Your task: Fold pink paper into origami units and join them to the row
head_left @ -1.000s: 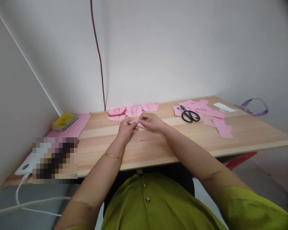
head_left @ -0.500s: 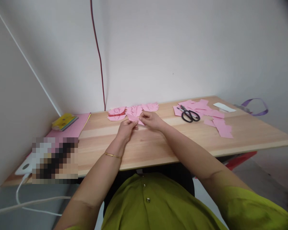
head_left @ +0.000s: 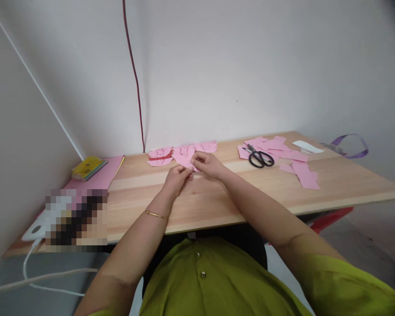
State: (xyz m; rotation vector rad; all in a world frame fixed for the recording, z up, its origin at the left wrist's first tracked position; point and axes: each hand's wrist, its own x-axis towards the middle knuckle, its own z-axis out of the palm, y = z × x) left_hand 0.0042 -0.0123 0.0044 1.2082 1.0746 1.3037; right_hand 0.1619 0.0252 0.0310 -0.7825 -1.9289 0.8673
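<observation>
Near the middle of the wooden table, my left hand (head_left: 178, 177) pinches the lower edge of a small pink paper piece (head_left: 193, 168), most of it hidden by the fingers. My right hand (head_left: 206, 164) is closed on the same piece from the right, its fingertips close to my left thumb. Just behind the hands lie pink paper pieces with dark red marks (head_left: 184, 153). Another marked piece (head_left: 160, 152) lies to the left with a red strip across it, and one more (head_left: 206, 147) sits to the right near the wall.
Black-handled scissors (head_left: 261, 159) and a pen lie on pink paper scraps (head_left: 303, 173) at the right, near a white strip (head_left: 307, 146). A yellow packet (head_left: 88, 166) rests on pink sheets at the left, behind a white power strip (head_left: 33, 230) with cables.
My left hand has shifted slightly right, closer to my right hand. The pink piece between the fingers shows less than before.
</observation>
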